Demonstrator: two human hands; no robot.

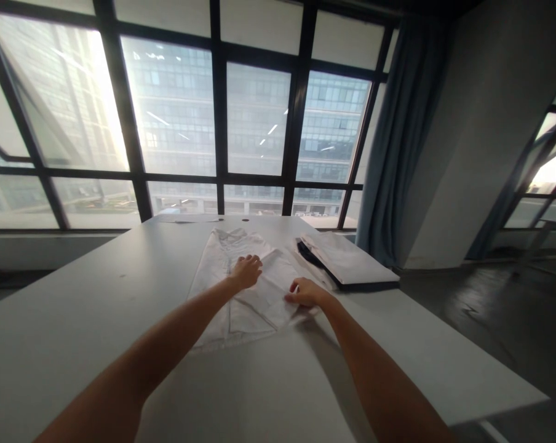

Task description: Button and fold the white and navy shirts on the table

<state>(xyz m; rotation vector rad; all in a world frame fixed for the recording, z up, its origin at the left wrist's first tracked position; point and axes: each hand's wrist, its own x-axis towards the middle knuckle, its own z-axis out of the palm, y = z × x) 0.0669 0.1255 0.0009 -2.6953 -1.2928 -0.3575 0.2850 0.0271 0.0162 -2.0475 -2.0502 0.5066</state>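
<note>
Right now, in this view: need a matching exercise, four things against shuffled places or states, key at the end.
1. left hand
2. right hand
3. folded stack
4. curtain

A. hanging beside the window
B. over the middle of the white garment
C. lying on the table, dark layer underneath
D. at the garment's right edge

Pairs: 1-B, 2-D, 3-C, 4-A

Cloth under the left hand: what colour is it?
The cloth is white, best seen in the head view.
</note>
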